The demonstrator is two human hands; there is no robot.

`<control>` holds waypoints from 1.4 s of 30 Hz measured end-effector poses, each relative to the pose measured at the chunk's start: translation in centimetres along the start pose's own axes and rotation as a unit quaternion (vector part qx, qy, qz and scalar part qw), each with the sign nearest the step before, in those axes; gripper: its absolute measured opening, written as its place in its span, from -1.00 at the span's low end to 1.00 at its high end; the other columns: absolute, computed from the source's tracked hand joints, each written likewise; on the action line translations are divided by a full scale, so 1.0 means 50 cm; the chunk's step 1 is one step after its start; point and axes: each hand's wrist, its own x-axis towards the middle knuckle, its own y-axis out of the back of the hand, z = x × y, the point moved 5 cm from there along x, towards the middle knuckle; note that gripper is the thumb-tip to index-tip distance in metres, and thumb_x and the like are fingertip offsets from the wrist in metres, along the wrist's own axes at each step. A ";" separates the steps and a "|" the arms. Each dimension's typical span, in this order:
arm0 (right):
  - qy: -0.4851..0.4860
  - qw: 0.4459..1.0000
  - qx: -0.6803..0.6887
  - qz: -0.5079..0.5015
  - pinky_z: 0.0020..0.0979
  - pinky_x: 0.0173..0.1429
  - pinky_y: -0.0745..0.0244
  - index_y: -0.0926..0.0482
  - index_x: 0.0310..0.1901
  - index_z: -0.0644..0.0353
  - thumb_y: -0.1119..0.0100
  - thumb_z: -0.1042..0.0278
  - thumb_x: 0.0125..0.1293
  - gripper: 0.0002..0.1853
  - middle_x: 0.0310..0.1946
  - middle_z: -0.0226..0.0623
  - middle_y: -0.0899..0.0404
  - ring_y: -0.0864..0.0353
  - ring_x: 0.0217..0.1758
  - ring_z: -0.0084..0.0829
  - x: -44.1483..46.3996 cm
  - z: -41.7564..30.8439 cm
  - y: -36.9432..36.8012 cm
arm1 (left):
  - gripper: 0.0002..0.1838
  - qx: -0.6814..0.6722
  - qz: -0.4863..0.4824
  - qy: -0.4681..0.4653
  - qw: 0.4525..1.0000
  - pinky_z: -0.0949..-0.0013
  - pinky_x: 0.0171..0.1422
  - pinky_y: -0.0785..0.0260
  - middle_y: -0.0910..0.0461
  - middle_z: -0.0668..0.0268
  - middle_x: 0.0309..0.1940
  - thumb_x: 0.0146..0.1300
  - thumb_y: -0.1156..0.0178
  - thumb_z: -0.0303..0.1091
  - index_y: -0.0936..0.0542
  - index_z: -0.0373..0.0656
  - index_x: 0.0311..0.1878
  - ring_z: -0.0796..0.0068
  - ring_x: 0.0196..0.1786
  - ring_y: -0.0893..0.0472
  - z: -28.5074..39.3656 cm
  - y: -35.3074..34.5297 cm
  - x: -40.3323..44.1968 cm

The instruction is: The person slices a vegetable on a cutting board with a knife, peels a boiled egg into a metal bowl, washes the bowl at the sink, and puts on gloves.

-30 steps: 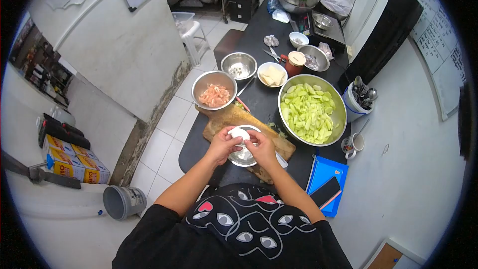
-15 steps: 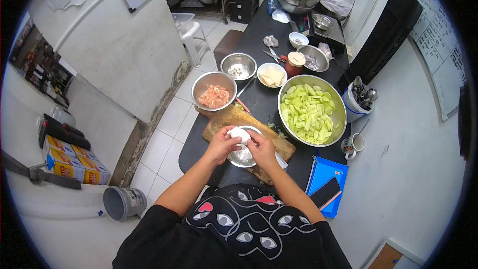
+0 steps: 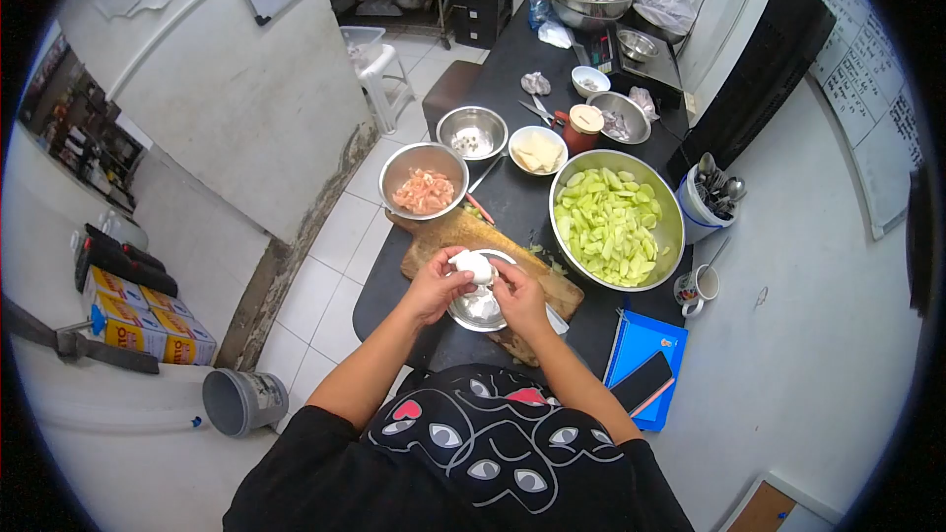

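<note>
My left hand (image 3: 437, 288) is closed around a smooth white rounded thing (image 3: 473, 267), whose kind I cannot make out. Close to its right side, my right hand (image 3: 519, 299) has its fingers bent and drawn together; what they pinch, if anything, is hidden. Both hands are over a small metal bowl (image 3: 477, 313). That bowl rests on a wooden cutting board (image 3: 448, 231), and part of a knife blade (image 3: 557, 321) shows to the right of it.
Sliced green vegetable fills a large metal bowl (image 3: 675, 246) at right. Farther left stands a bowl of raw pink meat pieces (image 3: 426, 191). A white bowl (image 3: 538, 167), scissors (image 3: 537, 110), a mug (image 3: 697, 286), and a phone (image 3: 645, 381) on a blue notebook (image 3: 658, 333) lie around the black table.
My right fingers have drawn slightly away from the white thing, opening a small gap. My left hand keeps hold of it, almost unmoved above the bowl.
</note>
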 end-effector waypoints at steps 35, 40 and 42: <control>0.005 1.000 0.003 0.004 -0.56 -0.15 -0.48 -0.52 -0.12 0.37 -0.07 0.57 0.19 -0.79 -0.25 -0.26 -0.57 -0.57 -0.25 -0.54 0.008 -0.016 0.010 | -0.35 -0.003 0.007 -0.049 0.999 0.39 -0.07 -0.51 -0.48 0.17 -0.08 -0.02 -0.25 -0.65 -0.20 -0.16 0.15 0.38 -0.08 -0.54 0.019 -0.013 -0.001; -0.045 0.998 0.042 0.012 -0.57 -0.19 -0.49 -0.52 -0.11 0.38 -0.03 0.56 0.22 -0.79 -0.27 -0.25 -0.58 -0.58 -0.30 -0.56 0.007 0.004 0.014 | -0.34 -0.006 -0.001 -0.043 0.999 0.37 -0.07 -0.51 -0.49 0.13 -0.09 0.00 -0.22 -0.67 -0.17 -0.16 0.18 0.36 -0.09 -0.56 0.022 -0.018 -0.004; -0.063 0.996 0.063 0.012 -0.57 -0.19 -0.51 -0.51 -0.10 0.39 -0.01 0.56 0.24 -0.79 -0.27 -0.24 -0.58 -0.58 -0.32 -0.55 0.008 0.014 0.015 | -0.34 -0.002 -0.009 -0.045 0.999 0.35 -0.04 -0.49 -0.50 0.15 -0.07 0.01 -0.22 -0.64 -0.19 -0.12 0.18 0.34 -0.07 -0.56 0.023 -0.020 -0.006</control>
